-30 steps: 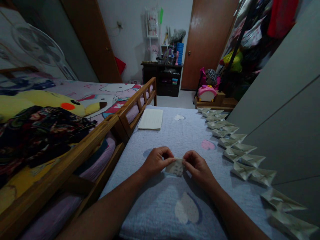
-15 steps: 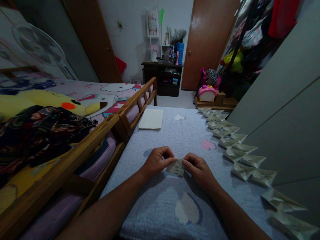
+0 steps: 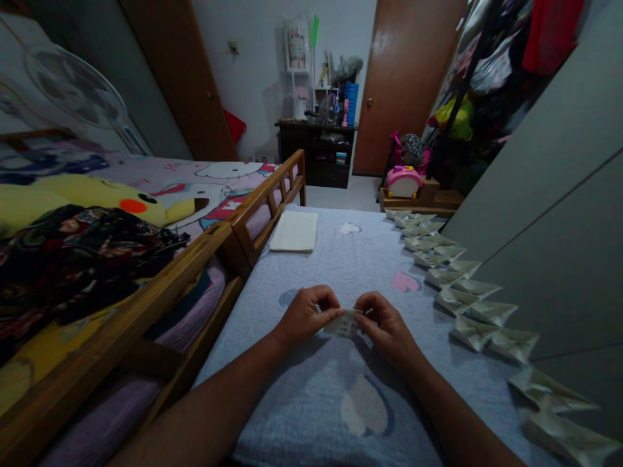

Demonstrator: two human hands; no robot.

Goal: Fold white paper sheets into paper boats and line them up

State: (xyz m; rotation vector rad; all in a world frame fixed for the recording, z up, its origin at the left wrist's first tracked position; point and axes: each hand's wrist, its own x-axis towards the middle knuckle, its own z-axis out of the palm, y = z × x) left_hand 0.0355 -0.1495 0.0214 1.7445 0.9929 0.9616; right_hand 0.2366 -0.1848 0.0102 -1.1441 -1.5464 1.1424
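Note:
A small folded piece of paper (image 3: 343, 325), pale with dark printed marks, is held just above the blue bedspread (image 3: 311, 395). My left hand (image 3: 310, 312) pinches its upper left edge between thumb and fingers. At the upper right corner, my right hand (image 3: 382, 319) grips the same paper with thumb and curled fingers. Along the right side of the bed stand several folded paper boats (image 3: 474, 332) in a slanting double row. A flat stack of pale paper sheets (image 3: 294, 232) lies beyond my hands, by the wooden rail.
A wooden bed rail (image 3: 195, 256) runs along the left, with a yellow plush toy (image 3: 97, 194) and dark patterned cloth (image 3: 82, 259) past it. A pale cabinet (image 3: 549, 227) borders the right. At the back stands a dark desk (image 3: 316, 155).
The paper has tilted, so its printed face looks shorter. My right hand's fingers have risen slightly and shifted left along the paper's edge; my left hand is nearly still.

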